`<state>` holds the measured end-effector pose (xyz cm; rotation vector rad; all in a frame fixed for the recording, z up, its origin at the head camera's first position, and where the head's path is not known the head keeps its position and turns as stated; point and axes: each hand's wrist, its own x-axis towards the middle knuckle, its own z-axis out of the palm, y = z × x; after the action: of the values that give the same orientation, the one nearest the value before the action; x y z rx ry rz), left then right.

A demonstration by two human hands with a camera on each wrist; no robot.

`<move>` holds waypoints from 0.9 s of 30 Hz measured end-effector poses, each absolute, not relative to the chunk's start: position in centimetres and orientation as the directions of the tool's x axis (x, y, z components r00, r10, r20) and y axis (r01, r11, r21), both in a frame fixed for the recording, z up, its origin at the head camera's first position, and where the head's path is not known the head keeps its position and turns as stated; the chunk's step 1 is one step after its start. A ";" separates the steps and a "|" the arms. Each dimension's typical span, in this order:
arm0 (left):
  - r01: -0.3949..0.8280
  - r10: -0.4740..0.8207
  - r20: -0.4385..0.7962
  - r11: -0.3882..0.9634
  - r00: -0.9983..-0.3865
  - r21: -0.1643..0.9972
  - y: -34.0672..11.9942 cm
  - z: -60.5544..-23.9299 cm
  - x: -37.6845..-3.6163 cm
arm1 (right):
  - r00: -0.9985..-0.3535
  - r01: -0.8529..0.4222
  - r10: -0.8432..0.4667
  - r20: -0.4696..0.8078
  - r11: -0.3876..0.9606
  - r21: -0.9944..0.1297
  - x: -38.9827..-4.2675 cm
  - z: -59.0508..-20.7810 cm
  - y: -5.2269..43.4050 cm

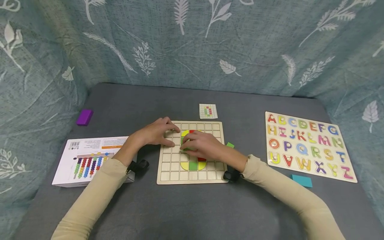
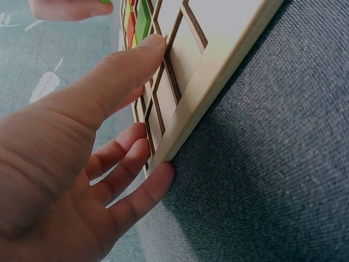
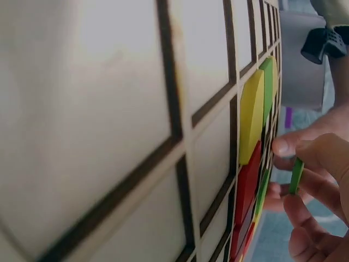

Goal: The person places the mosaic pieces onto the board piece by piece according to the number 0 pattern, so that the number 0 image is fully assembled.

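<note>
- Nearest me, my left hand point(image 1: 156, 135) pressed relaxed fingers point(image 2: 143, 50) on the grid board point(image 1: 192, 175).
- Right hand point(image 1: 202, 146) pinched a green tile point(image 3: 296, 176) just above the board's coloured pieces; I judged placing underway, needing square alignment next.

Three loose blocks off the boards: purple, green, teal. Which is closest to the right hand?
The green block, lying just off the grid board's right edge beside the right hand. The purple block and teal block lie farther off.

This looks like a home play corner or a small recording booth: a grey fabric-covered table point(image 1: 192, 206) is walled by teal curtains printed with white leaves point(image 1: 186, 43), and it bears a colourful wooden alphabet puzzle point(image 1: 309, 146), a wooden grid board point(image 1: 171, 166) and a white toy box point(image 1: 87, 160).
</note>
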<state>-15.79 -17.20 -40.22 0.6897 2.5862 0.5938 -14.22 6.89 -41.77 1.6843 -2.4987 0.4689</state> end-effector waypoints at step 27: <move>0.362 0.537 -0.268 0.787 -0.800 0.500 -17.2 -40.1 -15.9 | -0.462 -0.855 -0.872 0.162 0.390 -0.342 -14.4 -42.4 5.5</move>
<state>-15.85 -17.16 -40.11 0.6798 2.5781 0.6065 -14.41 5.48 -42.42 1.6507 -2.6552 0.6096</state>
